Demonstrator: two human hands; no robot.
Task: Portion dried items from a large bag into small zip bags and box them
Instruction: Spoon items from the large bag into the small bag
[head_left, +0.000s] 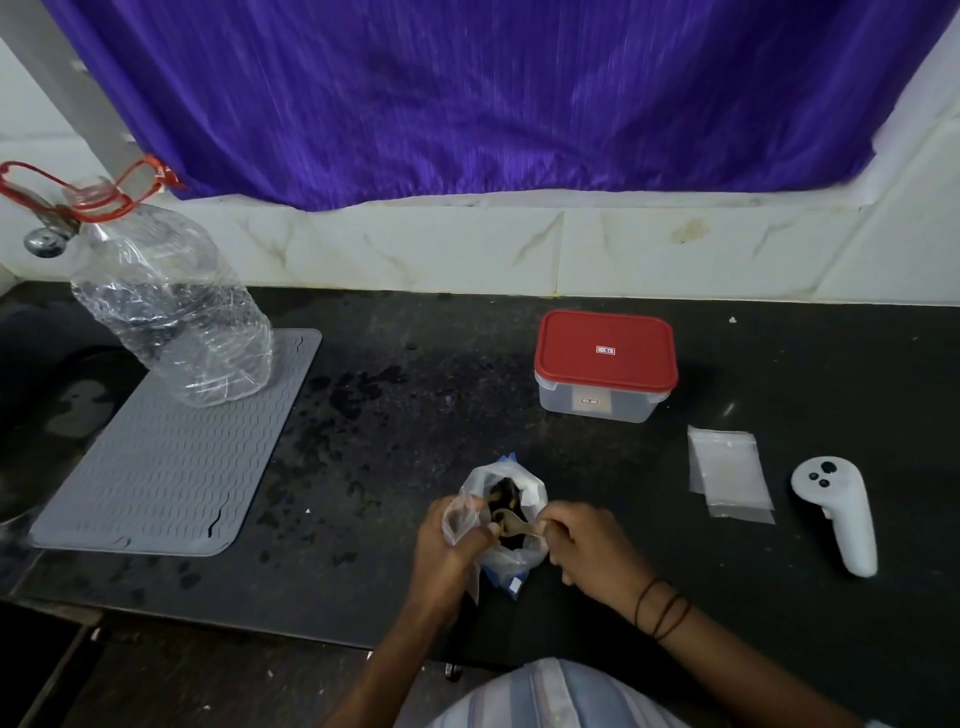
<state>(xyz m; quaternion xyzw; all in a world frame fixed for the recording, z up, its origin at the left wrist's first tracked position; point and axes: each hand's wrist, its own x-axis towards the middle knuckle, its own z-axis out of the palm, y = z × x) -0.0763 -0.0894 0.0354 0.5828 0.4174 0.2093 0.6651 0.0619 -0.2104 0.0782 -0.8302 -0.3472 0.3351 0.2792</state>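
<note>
Right hand (582, 545) pinched spoon (511, 522) over open large bag (511, 551), near centre; left hand (452, 540) gripped small zip bag (460, 519). Scooping step, judged. Next: tip spoonful in. Box (605, 366) lidded, far right.

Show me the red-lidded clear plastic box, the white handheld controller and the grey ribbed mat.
Red-lidded clear plastic box (605, 345): head view, middle of the red lid.
White handheld controller (852, 525): head view, on its handle.
Grey ribbed mat (171, 467): head view, bare middle of its surface.
</note>
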